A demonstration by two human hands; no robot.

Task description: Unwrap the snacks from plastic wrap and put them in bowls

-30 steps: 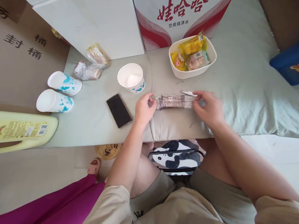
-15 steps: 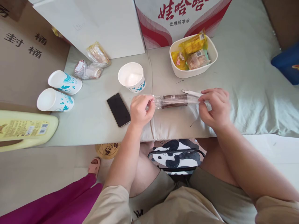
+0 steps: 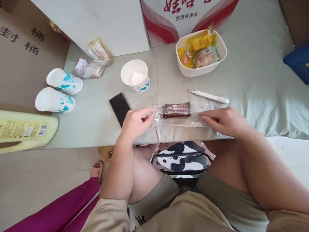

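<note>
On the green cloth (image 3: 253,80), the brown wrapped bar (image 3: 177,110) lies in clear film (image 3: 198,123) between your left hand (image 3: 135,125) and right hand (image 3: 228,121), set apart with fingertips at the film's ends; whether either pinches it, I cannot tell; a slim white tool (image 3: 209,96) lies just beyond

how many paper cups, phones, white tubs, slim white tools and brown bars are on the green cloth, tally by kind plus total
Paper cups: 3
Phone: 1
White tub: 1
Slim white tool: 1
Brown bar: 1
Total: 7
</note>
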